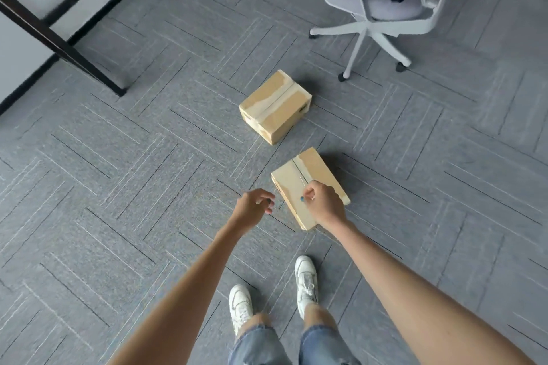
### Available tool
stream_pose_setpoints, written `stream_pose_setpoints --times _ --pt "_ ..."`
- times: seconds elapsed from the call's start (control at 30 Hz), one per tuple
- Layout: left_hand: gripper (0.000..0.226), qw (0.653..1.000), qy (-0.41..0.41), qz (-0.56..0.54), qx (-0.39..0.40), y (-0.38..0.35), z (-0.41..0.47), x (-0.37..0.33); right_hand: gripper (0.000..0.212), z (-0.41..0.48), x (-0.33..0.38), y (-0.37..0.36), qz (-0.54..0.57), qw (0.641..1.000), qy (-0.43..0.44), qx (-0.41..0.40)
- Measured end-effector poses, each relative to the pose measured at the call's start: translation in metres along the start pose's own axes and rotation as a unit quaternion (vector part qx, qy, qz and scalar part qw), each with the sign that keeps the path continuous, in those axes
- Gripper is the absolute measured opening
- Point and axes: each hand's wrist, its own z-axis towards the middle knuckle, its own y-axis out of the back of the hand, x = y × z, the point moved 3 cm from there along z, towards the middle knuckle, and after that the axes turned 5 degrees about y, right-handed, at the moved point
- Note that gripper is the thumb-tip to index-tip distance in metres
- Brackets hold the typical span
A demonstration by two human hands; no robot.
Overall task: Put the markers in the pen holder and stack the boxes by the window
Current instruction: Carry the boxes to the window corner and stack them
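Here, nearest the person, both bare arms reach down toward the floor. The right hand [323, 204] hovers with fingers curled loosely together over the near end of a small tan cardboard box sealed with tape [308, 184]; whether it touches the lid cannot be told, and it clamps nothing. The left hand [255, 204] hangs just beside that box's left edge, fingers half curled, also empty, over grey patterned carpet [118, 187].

Beyond the hands lies a second taped tan cardboard box [275, 105], apart from the first and turned at an angle to it. Farther still stands a pale grey swivel chair [382, 0].

Both boxes look stiff, dry and probably light, judging by their size; the tape strip may be slick, the bare card less so. A sound hold would be palms pressed on the two long sides, left hand on the edge next to it, right hand moved past the lid to the far side. No markers, pen holder or window show.
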Motion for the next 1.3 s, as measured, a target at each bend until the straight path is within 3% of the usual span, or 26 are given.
stream_pose_setpoints --times 0.23,0.4,0.7,0.83,1.03,1.2,1.3 --pt "0.028 0.993 0.055 -0.098 0.022 -0.106 0.123 0.056 0.021 0.076 -0.131 -0.059 0.027 0.997 -0.034 -0.066" --pt "0.032 0.993 0.038 -0.108 -0.023 -0.175 0.232 0.130 0.021 0.142 -0.239 -0.138 0.030 0.994 -0.028 -0.104" --pt "0.086 0.986 0.034 -0.148 -0.063 -0.260 0.367 0.202 0.056 0.254 -0.366 -0.221 -0.095 0.981 0.034 -0.167" --pt "0.087 0.979 0.005 -0.160 -0.124 -0.275 0.396 0.213 0.065 0.282 -0.396 -0.238 -0.126 0.969 0.014 -0.210" --pt "0.081 0.973 -0.013 -0.131 -0.188 -0.269 0.415 0.218 0.060 0.288 -0.392 -0.263 -0.128 0.961 0.021 -0.246" --pt "0.082 0.970 -0.042 -0.130 -0.203 -0.243 0.417 0.216 0.075 0.276 -0.379 -0.276 -0.120 0.960 0.039 -0.251" --pt "0.094 0.968 -0.084 -0.149 -0.182 -0.218 0.426 0.216 0.073 0.272 -0.371 -0.288 -0.098 0.963 0.062 -0.243"
